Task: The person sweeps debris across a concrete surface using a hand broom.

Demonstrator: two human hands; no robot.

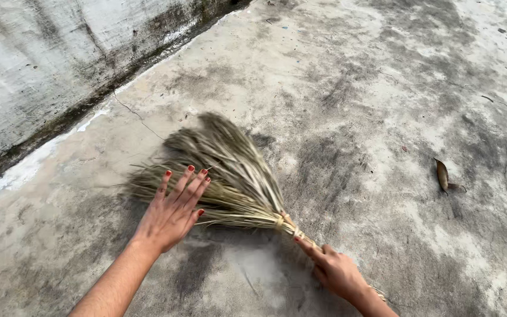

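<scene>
No packages, labels, signs or screens appear anywhere in this view.

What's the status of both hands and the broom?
Left hand flat, fingers spread on broom bristles. Right hand grips handle. Dry leaf lies apart.

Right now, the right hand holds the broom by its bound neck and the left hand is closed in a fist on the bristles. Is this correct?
Not quite. In the head view the left hand is not a fist: it lies flat with fingers spread on the bristles of the broom. The right hand does hold the broom by its bound neck.
</scene>
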